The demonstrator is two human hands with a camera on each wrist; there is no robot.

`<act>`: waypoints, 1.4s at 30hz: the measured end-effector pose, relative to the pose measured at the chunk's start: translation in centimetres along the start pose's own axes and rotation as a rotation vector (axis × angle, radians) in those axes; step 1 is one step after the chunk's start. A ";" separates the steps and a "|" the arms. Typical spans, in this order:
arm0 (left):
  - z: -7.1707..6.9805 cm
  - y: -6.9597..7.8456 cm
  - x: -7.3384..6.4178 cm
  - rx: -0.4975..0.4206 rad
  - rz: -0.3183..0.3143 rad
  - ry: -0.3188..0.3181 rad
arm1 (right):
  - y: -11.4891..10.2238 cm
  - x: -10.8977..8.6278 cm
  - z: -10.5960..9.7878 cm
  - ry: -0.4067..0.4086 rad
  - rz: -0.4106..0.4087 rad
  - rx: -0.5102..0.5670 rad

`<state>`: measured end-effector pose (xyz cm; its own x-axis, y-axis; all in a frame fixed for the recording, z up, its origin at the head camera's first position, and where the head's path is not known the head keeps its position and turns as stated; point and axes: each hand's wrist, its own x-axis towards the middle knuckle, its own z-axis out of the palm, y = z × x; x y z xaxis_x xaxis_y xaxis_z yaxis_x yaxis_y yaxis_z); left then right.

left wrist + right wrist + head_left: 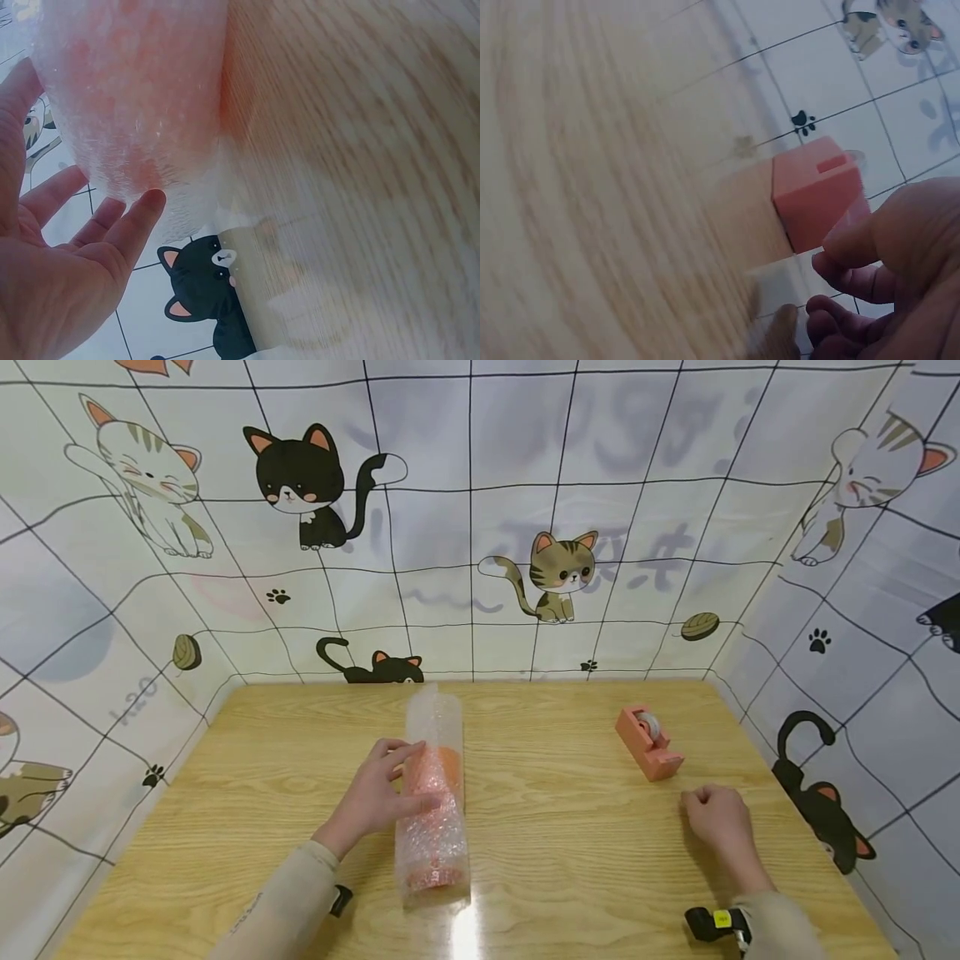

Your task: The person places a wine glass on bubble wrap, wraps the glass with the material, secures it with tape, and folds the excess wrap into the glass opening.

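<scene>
A roll of bubble wrap (433,827) lies lengthwise on the table, with something orange-pink showing through it. My left hand (378,793) rests on its left side, thumb and fingers spread across the top. In the left wrist view, the fingertips (154,199) are right at the wrap's surface. My right hand (720,818) is low over the table at the right, thumb and index finger pinched together. A small clear strip of tape (849,223) shows at those fingertips in the right wrist view. Just beyond them stands a pink tape dispenser (648,747) with a clear roll in it.
The wood-grain table (540,827) meets a cloth backdrop (472,527) printed with cats and grid lines along its back and sides. A black wrist camera (708,924) sits at the right sleeve.
</scene>
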<state>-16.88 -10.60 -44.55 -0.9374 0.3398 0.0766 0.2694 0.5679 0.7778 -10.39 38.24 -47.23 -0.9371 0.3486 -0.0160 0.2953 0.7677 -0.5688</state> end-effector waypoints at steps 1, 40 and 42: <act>0.0 0.0 0.0 -0.001 0.000 -0.001 | 0.0 0.2 0.2 -0.001 -0.027 -0.035; 0.1 -0.2 -0.2 0.001 0.050 0.008 | -2.7 -0.3 -3.9 -0.162 -0.151 0.198; 0.1 -0.2 -0.2 -0.001 0.049 0.009 | -3.3 -0.5 -4.0 -0.161 -0.174 0.208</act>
<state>-16.69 -10.73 -44.78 -0.9249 0.3607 0.1204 0.3151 0.5498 0.7736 -10.16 37.68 -42.08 -0.9926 0.1192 -0.0246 0.0992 0.6759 -0.7303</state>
